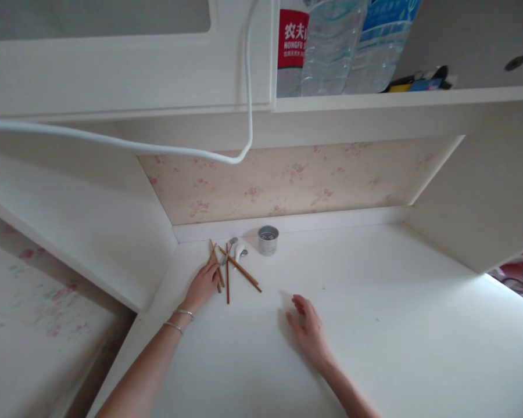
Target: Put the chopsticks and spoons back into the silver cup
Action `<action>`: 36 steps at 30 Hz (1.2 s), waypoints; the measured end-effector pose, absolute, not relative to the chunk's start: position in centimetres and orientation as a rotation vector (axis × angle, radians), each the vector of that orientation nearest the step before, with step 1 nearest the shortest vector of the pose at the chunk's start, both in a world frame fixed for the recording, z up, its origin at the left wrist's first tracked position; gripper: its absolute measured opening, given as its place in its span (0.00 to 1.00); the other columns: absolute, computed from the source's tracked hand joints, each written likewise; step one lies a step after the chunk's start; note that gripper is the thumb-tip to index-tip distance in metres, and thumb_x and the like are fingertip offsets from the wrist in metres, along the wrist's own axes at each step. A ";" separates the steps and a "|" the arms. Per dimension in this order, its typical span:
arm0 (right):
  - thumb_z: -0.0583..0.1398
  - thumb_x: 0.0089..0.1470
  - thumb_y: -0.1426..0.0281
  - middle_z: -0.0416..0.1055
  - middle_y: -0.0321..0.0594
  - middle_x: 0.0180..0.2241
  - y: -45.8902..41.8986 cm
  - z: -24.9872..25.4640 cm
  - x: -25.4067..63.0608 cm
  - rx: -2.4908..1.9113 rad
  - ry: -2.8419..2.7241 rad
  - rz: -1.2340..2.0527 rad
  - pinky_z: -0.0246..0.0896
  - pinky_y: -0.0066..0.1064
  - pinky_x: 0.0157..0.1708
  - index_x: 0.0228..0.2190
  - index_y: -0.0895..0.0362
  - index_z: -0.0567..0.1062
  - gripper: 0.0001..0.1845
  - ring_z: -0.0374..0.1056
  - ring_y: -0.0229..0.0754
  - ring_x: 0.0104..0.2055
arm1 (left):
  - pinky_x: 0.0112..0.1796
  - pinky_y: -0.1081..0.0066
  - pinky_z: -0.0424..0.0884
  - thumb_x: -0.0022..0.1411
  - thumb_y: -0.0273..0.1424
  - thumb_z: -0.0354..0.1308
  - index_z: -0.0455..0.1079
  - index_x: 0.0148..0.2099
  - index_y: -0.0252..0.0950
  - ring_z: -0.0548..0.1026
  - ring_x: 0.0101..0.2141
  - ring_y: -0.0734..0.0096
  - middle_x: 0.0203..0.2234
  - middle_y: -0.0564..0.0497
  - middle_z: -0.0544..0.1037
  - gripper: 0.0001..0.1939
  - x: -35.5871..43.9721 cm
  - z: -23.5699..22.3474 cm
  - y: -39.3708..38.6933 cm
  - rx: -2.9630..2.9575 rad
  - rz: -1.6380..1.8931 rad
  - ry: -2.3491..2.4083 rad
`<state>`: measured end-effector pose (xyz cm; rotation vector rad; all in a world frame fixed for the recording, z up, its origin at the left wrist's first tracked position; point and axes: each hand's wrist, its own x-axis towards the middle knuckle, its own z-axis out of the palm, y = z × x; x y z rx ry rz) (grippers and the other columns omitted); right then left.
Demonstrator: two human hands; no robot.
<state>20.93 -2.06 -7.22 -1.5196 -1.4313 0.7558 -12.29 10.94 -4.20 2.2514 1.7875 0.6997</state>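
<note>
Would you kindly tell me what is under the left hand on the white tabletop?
Brown chopsticks appear to pass beneath the fingers of the left hand, with ends showing on either side. What the fingers cover is hidden, so their grip cannot be told.

Upper right: three bottles (pixel 333 46). Centre: one cup (pixel 268 245), at least two spoons (pixel 239 249), at least four overlapping chopsticks (pixel 228 287). Lower left: two bracelets (pixel 185 312).

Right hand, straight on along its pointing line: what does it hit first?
Likely the silver cup: the right hand points roughly at it across the white tabletop, though its height above the surface is unclear.
</note>
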 end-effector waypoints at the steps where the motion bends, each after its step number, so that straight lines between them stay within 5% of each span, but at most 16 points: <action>1: 0.58 0.55 0.63 0.69 0.48 0.48 -2.8 -7.2 20.9 -1.529 -1.445 0.749 0.63 0.46 0.50 0.48 0.52 0.66 0.19 0.67 0.50 0.50 | 0.58 0.63 0.61 0.62 0.27 0.48 0.68 0.56 0.37 0.68 0.55 0.63 0.53 0.45 0.72 0.20 -12.1 -4.2 11.4 2.238 0.696 1.804; 11: 0.56 0.54 0.68 0.72 0.47 0.46 -3.3 -6.4 20.9 -1.529 -1.560 0.644 0.65 0.41 0.48 0.47 0.55 0.68 0.17 0.69 0.48 0.47 | 0.58 0.63 0.61 0.54 0.17 0.44 0.69 0.54 0.34 0.70 0.54 0.64 0.52 0.46 0.74 0.28 -13.4 -3.9 13.2 2.200 0.665 1.858; 26: 0.54 0.56 0.64 0.75 0.45 0.39 -3.5 -6.4 21.0 -1.527 -1.550 0.647 0.66 0.37 0.41 0.46 0.54 0.69 0.16 0.71 0.46 0.40 | 0.57 0.62 0.61 0.64 0.33 0.43 0.69 0.51 0.33 0.70 0.52 0.62 0.50 0.43 0.73 0.19 -13.2 -2.4 8.9 2.044 0.925 1.928; 29: 0.52 0.59 0.61 0.74 0.40 0.27 -3.6 -5.7 20.7 -1.560 -1.618 0.700 0.62 0.31 0.29 0.40 0.55 0.73 0.15 0.69 0.41 0.28 | 0.51 0.64 0.67 0.64 0.36 0.45 0.71 0.46 0.35 0.73 0.46 0.62 0.43 0.45 0.76 0.17 -10.8 -2.2 5.7 1.979 0.972 1.898; 32: 0.51 0.60 0.59 0.72 0.37 0.22 -3.7 -4.9 20.4 -1.595 -1.788 0.667 0.57 0.30 0.28 0.32 0.54 0.76 0.18 0.67 0.40 0.26 | 0.40 0.69 0.70 0.64 0.42 0.48 0.71 0.44 0.37 0.75 0.36 0.67 0.36 0.48 0.77 0.17 -6.8 -2.5 1.9 1.765 0.988 1.732; 36: 0.51 0.62 0.59 0.74 0.38 0.24 -3.9 -4.3 19.9 -1.613 -2.073 0.492 0.56 0.31 0.33 0.25 0.54 0.75 0.21 0.69 0.41 0.28 | 0.22 0.75 0.57 0.60 0.47 0.52 0.70 0.45 0.38 0.65 0.21 0.74 0.21 0.57 0.67 0.19 -1.0 -3.2 -1.9 1.305 0.838 1.354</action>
